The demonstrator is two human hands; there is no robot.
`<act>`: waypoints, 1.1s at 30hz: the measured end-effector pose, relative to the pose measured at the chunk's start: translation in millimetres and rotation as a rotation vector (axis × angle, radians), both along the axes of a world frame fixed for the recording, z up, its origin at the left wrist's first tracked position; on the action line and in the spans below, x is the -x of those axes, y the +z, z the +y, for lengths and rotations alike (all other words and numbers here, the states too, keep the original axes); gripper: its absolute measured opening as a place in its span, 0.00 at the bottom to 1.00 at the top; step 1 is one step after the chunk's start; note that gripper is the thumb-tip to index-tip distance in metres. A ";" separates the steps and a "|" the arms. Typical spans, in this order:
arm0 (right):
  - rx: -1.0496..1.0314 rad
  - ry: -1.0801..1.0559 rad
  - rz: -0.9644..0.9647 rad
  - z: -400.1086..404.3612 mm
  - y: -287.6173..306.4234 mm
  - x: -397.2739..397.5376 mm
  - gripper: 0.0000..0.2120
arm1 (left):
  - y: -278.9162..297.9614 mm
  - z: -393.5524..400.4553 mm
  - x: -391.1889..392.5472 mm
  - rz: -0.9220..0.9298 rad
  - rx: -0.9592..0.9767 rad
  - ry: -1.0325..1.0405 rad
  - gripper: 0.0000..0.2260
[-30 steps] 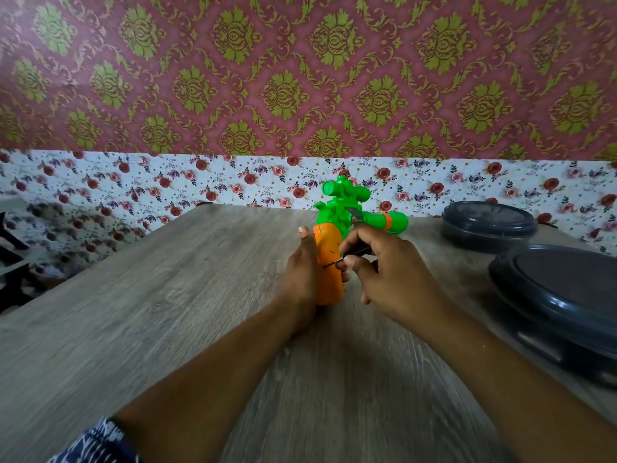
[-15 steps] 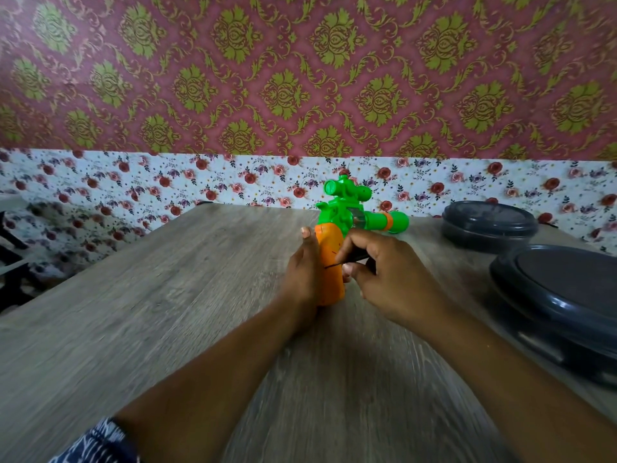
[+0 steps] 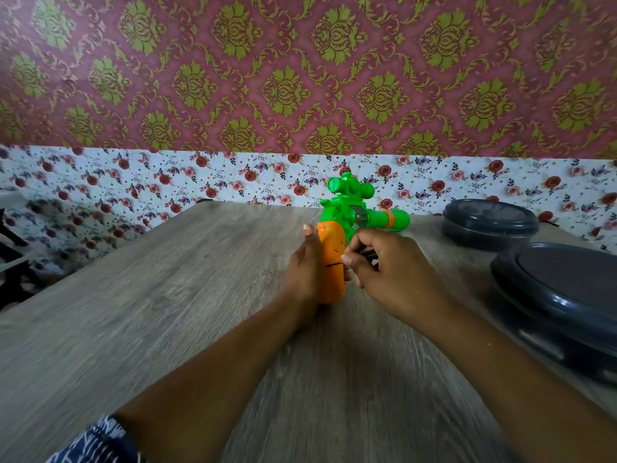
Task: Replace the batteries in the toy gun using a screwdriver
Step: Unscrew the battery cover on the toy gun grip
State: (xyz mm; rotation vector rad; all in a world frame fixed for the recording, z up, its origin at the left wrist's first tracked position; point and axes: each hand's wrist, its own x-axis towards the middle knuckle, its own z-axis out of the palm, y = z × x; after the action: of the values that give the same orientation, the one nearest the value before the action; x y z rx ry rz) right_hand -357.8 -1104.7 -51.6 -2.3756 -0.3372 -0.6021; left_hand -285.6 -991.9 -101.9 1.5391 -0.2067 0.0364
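A toy gun (image 3: 347,215) with a green body and an orange grip (image 3: 332,259) lies on the wooden table, barrel pointing right. My left hand (image 3: 305,269) wraps the left side of the orange grip and steadies it. My right hand (image 3: 390,272) pinches a small dark screwdriver (image 3: 365,252), whose thin tip touches the middle of the orange grip. Most of the screwdriver is hidden by my fingers.
Two dark grey lidded containers stand on the right: a smaller one (image 3: 489,225) at the back and a larger one (image 3: 564,295) nearer me. The grey wood table (image 3: 167,312) ends at a floral wall behind the gun and drops off at the left edge.
My right hand's fingers have shifted slightly on the screwdriver while its tip stays on the orange grip. The gun and left hand hold nearly still.
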 end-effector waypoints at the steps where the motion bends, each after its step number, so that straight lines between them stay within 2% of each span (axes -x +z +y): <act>1: -0.023 0.017 0.004 0.3 -0.2 -0.3 0.05 | 0.0 0.0 0.0 -0.006 0.000 -0.003 0.23; 4: -0.068 0.061 0.010 0.7 -1.3 -0.9 0.06 | -1.9 1.2 -3.2 0.001 0.002 -0.045 0.28; 7: -0.075 0.076 0.017 1.3 -1.8 -1.2 0.06 | -1.7 1.8 -3.3 0.005 0.016 -0.023 0.25; 11: 0.043 -0.038 0.094 -3.4 -0.6 -1.1 0.20 | 1.3 -2.9 -1.4 0.064 0.134 -0.062 0.22; 13: 0.107 -0.079 0.103 -5.1 -0.6 -1.7 0.22 | 0.1 -2.7 -4.1 0.079 0.144 -0.055 0.25; 19: 0.095 -0.045 0.026 -4.9 -0.1 -1.0 0.13 | -2.1 1.5 -4.3 0.060 0.085 -0.013 0.23; 20: 0.086 -0.034 0.019 -5.2 -0.3 -0.9 0.10 | -0.3 1.4 -1.3 0.064 0.080 -0.007 0.25; 23: 0.053 -0.005 0.006 -6.2 -0.6 -1.3 0.05 | 0.3 -0.4 1.7 0.093 0.033 -0.003 0.41; 25: 0.013 0.009 -0.014 -6.4 -0.7 -1.5 0.06 | 3.9 0.0 5.0 0.067 0.035 0.010 0.33; 26: -0.009 0.017 -0.022 -6.2 -0.7 -1.7 0.06 | 5.9 0.0 6.2 0.077 0.037 0.009 0.33; 33: -0.094 0.076 0.008 2.3 -4.3 -0.3 0.06 | 3.2 -0.6 2.3 0.091 0.048 0.047 0.48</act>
State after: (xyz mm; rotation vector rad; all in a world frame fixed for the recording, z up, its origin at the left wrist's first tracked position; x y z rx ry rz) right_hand -357.4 -1102.4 -55.8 -2.2640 -0.3858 -0.5602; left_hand -288.0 -992.5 -98.7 1.4945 -0.0967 0.0076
